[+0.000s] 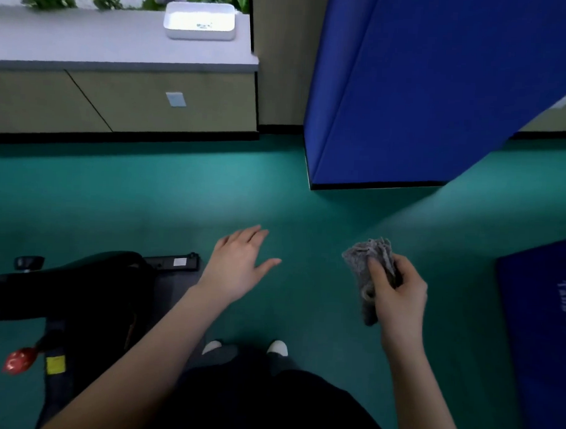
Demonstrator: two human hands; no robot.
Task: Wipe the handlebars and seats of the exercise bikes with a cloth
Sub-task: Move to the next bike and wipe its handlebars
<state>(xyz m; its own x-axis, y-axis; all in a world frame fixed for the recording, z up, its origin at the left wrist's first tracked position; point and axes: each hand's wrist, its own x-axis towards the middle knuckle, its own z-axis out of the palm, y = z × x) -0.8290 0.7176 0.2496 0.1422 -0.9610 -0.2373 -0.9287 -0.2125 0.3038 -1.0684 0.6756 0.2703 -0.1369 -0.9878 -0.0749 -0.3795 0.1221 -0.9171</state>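
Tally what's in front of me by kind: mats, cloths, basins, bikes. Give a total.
blue mats: 2
grey cloth: 1
white basin: 1
exercise bike: 1
Total: 5

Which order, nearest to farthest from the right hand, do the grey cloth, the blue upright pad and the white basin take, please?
1. grey cloth, gripped in the right hand.
2. blue upright pad, standing ahead.
3. white basin, on the far counter, ahead to the left.
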